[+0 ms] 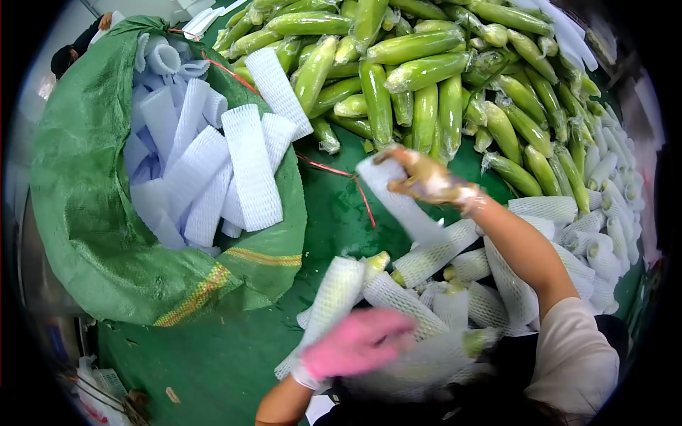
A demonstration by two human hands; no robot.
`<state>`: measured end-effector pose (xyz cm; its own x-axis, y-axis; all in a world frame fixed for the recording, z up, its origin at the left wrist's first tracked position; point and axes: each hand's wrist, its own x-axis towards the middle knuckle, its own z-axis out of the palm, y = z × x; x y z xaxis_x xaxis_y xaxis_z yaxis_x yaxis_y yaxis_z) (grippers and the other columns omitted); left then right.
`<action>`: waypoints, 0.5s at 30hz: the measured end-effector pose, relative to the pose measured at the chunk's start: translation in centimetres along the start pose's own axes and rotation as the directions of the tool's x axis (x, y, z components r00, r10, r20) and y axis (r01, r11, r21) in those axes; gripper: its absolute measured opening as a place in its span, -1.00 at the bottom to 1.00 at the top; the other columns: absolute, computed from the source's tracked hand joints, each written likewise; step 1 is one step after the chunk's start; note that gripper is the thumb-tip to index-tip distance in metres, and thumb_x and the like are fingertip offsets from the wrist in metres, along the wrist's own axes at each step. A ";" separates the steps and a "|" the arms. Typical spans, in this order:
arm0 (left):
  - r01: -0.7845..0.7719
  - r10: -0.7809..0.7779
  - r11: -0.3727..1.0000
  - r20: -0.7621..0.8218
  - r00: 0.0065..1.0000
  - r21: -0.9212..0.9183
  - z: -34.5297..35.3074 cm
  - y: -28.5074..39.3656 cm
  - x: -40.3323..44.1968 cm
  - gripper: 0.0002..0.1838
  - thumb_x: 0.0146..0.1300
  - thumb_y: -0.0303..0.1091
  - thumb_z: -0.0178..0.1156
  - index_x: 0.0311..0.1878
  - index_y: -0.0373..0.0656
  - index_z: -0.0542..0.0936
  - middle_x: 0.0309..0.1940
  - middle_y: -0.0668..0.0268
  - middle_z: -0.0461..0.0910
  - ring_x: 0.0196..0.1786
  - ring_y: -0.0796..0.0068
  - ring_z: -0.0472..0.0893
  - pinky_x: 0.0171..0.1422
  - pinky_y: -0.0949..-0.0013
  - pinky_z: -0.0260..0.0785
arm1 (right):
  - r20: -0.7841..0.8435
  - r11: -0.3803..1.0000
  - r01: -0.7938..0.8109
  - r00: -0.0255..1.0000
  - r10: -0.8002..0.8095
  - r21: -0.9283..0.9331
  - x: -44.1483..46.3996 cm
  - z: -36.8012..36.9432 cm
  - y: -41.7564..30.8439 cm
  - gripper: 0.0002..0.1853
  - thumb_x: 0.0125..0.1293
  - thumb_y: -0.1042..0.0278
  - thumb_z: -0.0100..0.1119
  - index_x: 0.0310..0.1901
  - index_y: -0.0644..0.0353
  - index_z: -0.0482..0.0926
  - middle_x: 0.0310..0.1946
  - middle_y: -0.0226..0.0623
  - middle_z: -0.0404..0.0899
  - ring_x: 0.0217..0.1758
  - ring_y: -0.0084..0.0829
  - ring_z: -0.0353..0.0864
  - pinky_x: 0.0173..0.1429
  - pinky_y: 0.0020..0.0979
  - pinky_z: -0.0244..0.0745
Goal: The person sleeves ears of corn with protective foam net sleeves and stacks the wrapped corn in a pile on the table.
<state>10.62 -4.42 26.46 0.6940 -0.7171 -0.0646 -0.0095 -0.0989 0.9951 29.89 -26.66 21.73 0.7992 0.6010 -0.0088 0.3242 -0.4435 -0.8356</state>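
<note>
My right hand [430,177], in a thin stained glove, grips the upper end of a flat white foam net sleeve [405,206] over the green table. My left hand [359,341], in a pink glove, is blurred beside a sleeved corn cob [334,302] at the lower middle; what its fingers do is smeared by motion. Around and below both hands lie several cobs in white foam nets [433,259], some with green ends showing.
A green sack [92,213] full of white foam sleeves [252,167] stands at the left. Plastic-wrapped green cobs [426,71] are heaped at the back. Netted cobs [607,213] pile up at the right. A red string [366,202] lies mid-table. Another person's hand [106,20] shows top left.
</note>
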 end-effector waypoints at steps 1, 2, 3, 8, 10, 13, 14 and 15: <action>-0.046 0.031 0.997 -0.210 0.977 -0.068 -1.4 0.5 0.7 -0.75 0.29 -0.26 0.08 -0.15 -0.26 0.57 -0.20 0.26 0.59 -0.15 0.41 0.57 -0.02 0.35 0.40 | -0.051 0.970 -0.035 0.998 0.048 0.239 -0.9 -1.3 -0.3 -0.56 0.20 0.44 0.21 0.11 0.17 0.33 -0.05 -0.16 0.48 -0.02 -0.32 0.53 0.07 -0.33 0.44; -0.001 -0.062 0.991 -0.470 0.881 -0.133 -2.4 0.4 3.0 -0.81 0.33 -0.36 0.01 -0.30 -0.27 0.55 -0.33 0.33 0.55 -0.29 0.56 0.49 -0.15 0.47 0.36 | -0.095 0.883 -0.048 0.990 0.104 0.467 -1.5 -2.4 -0.5 -0.56 0.21 0.41 0.21 0.10 0.22 0.32 -0.04 -0.17 0.48 0.00 -0.36 0.53 0.08 -0.34 0.45; 0.085 -0.164 0.983 -0.585 0.794 -0.160 -4.4 1.0 5.7 -0.86 0.29 -0.39 0.02 -0.25 -0.28 0.49 -0.29 0.33 0.49 -0.27 0.58 0.44 -0.14 0.48 0.35 | -0.100 0.688 -0.025 0.985 0.142 0.725 -1.9 -2.6 -1.6 -0.51 0.19 0.35 0.22 0.13 0.21 0.31 -0.05 -0.22 0.50 -0.05 -0.41 0.53 0.04 -0.40 0.46; -0.329 0.221 0.940 -0.582 0.783 -0.086 -8.2 -3.4 17.0 -0.48 0.32 -0.19 0.10 0.24 -0.32 0.33 0.05 0.23 0.48 0.09 0.48 0.47 0.19 0.47 0.27 | -0.182 0.224 0.147 0.973 0.145 0.964 0.3 1.0 -1.3 -0.61 0.31 0.36 0.13 0.13 0.24 0.32 -0.05 -0.34 0.52 0.01 -0.45 0.52 0.19 -0.38 0.41; -0.136 -0.095 0.925 -0.564 0.821 -0.354 -8.2 -2.9 19.2 -0.50 0.30 -0.16 0.13 0.17 -0.33 0.39 -0.04 0.27 0.52 0.01 0.53 0.47 0.15 0.48 0.27 | -0.298 0.174 0.277 0.948 0.111 0.945 1.8 2.3 0.9 -0.72 0.32 0.36 0.11 0.04 0.21 0.44 -0.10 -0.38 0.55 -0.05 -0.50 0.53 0.14 -0.41 0.42; -0.248 -0.063 0.855 -0.566 0.822 -0.455 -9.4 -5.7 21.2 -0.63 0.22 -0.27 0.21 0.00 -0.32 0.48 -0.15 0.30 0.56 -0.11 0.54 0.51 0.07 0.49 0.31 | -0.381 0.253 0.340 0.915 0.133 0.906 2.9 2.9 5.3 -0.81 0.37 0.34 0.00 -0.09 0.21 0.52 -0.26 -0.43 0.58 -0.26 -0.57 0.53 -0.18 -0.49 0.49; -0.231 -0.103 0.815 -0.526 0.844 -0.531 -10.1 -5.9 21.8 -0.65 0.20 -0.32 0.24 -0.03 -0.34 0.48 -0.16 0.29 0.57 -0.11 0.51 0.53 0.08 0.47 0.32 | -0.512 0.378 0.438 0.851 0.118 0.815 4.2 3.4 6.2 -0.81 0.37 0.34 -0.01 -0.10 0.20 0.52 -0.28 -0.44 0.58 -0.29 -0.59 0.53 -0.23 -0.50 0.49; -0.304 -0.064 0.740 -0.513 0.856 -0.600 -10.9 -6.4 22.3 -0.70 0.17 -0.42 0.23 -0.06 -0.36 0.49 -0.18 0.25 0.58 -0.10 0.44 0.55 0.09 0.44 0.35 | -0.527 0.604 0.377 0.845 0.086 0.703 5.0 3.1 8.2 -0.81 0.37 0.32 -0.01 -0.12 0.19 0.52 -0.30 -0.43 0.58 -0.31 -0.58 0.54 -0.23 -0.51 0.49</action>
<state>34.00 -12.28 19.45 0.9641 -0.2529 -0.0804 0.2134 0.5589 0.8013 34.92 -25.21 13.12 0.9704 0.1192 0.2100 0.1411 0.4260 -0.8937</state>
